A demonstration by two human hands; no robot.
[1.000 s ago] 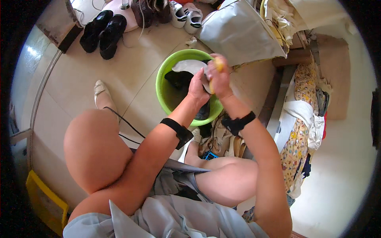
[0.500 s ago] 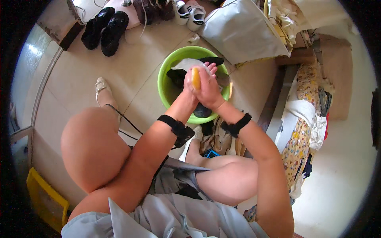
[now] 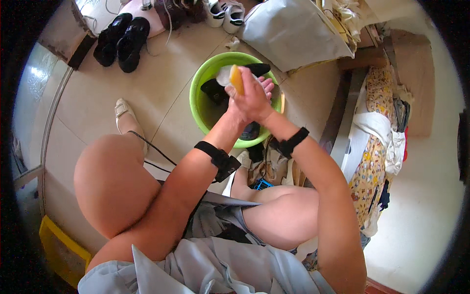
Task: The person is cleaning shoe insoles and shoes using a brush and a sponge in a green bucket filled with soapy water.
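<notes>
Yellow block (image 3: 237,80) is pinched by fingers of the right hand (image 3: 253,99) above the green basin (image 3: 195,100); the left hand (image 3: 236,105) lies beneath, its fingers' grip I cannot tell.

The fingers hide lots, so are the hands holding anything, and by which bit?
The right hand grips a yellow block along its side. Whether the left hand holds the whitish piece beside it, and where, is hidden.

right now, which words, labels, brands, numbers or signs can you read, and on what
None can be read clearly.
Yellow object in the right hand: no lettering visible.
Black band on the left forearm: any marking is too small.
Patterned cloth: prints too small to make out.
</notes>
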